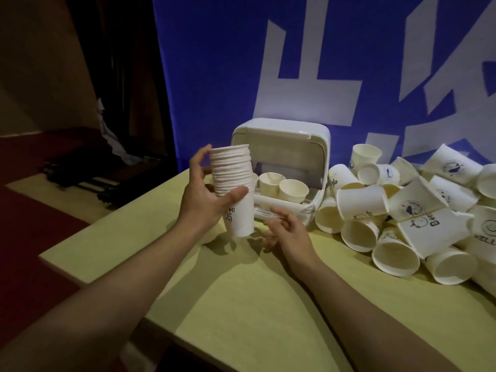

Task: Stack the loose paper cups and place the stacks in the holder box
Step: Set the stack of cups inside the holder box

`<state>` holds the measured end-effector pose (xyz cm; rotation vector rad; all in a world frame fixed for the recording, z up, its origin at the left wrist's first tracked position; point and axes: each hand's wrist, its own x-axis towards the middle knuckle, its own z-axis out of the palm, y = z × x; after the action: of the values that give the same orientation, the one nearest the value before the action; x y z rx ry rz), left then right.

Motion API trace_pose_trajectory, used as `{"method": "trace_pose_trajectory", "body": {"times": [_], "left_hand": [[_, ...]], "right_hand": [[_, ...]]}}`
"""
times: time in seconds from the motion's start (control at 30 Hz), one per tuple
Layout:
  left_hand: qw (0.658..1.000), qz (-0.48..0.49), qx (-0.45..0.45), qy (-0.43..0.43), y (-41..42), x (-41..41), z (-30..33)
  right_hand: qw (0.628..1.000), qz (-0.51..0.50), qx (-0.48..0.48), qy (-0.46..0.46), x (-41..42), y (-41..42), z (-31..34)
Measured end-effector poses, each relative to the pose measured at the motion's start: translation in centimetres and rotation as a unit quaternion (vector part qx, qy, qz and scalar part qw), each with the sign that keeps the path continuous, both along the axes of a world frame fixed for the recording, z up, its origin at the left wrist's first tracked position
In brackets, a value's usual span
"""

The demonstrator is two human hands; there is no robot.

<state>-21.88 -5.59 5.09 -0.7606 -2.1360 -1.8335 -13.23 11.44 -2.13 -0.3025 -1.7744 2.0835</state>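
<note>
A blue banner hung behind the yellow table. Loose paper cups lay heaped at right, the white holder box stood far centre, lid up, with cups inside. The left hand gripped a tall cup stack; the right hand hovered beside it, fingers seemingly loosely spread, though blurred.

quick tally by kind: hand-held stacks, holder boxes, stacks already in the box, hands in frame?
Held cup stack, gripped by the left hand: 1
Holder box, lid up: 1
Cup stacks visible inside the box: 2, one and one
Hands: 2, the right hand empty
Total: 6
The loose cup pile is too tangled to count.
</note>
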Motion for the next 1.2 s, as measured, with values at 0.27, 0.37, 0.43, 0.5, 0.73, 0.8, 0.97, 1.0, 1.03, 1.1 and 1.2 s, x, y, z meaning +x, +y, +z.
{"method": "trace_pose_trajectory", "body": {"times": [0.27,0.37,0.43,0.5,0.73,0.8,0.97,1.0,1.03,1.1,1.2], "left_hand": [[0.989,0.114,0.03,0.085,4.9,-5.6,3.3],[0.986,0.138,0.043,0.086,6.0,-7.4,3.3],[0.985,0.148,0.04,0.078,6.4,-8.3,2.7],[0.986,0.151,0.029,0.069,6.8,-8.9,1.7],[0.981,0.147,-0.122,0.039,8.1,-10.3,-1.0],[0.97,0.145,-0.194,0.014,8.4,-10.5,-1.5],[0.954,0.176,-0.242,0.006,9.0,-10.5,-1.7],[0.953,0.182,-0.244,0.0,9.0,-10.6,-1.6],[0.952,0.186,-0.243,-0.011,9.1,-10.5,-1.5],[0.952,0.192,-0.236,-0.036,9.6,-10.7,-1.0],[0.958,0.184,-0.212,-0.051,10.9,-10.8,-0.2]], "right_hand": [[0.999,0.001,-0.038,0.004,-0.7,0.6,-1.1],[0.999,0.007,-0.038,0.002,-0.9,0.9,-1.3],[0.999,0.014,-0.035,0.0,-0.9,0.9,-1.3],[0.999,0.017,-0.031,-0.001,-0.8,1.0,-1.2],[0.999,0.021,-0.025,-0.003,-0.8,0.9,-1.1],[1.0,0.022,-0.02,-0.003,-0.7,0.8,-1.0],[1.0,0.024,-0.012,-0.005,-0.5,0.6,-1.0],[1.0,0.024,-0.012,-0.005,-0.5,0.6,-1.0],[1.0,0.024,-0.009,-0.006,-0.5,0.6,-1.0],[1.0,0.023,-0.004,-0.009,-0.5,0.5,-0.9],[1.0,0.021,-0.012,-0.008,-0.5,0.4,-1.0]]}}
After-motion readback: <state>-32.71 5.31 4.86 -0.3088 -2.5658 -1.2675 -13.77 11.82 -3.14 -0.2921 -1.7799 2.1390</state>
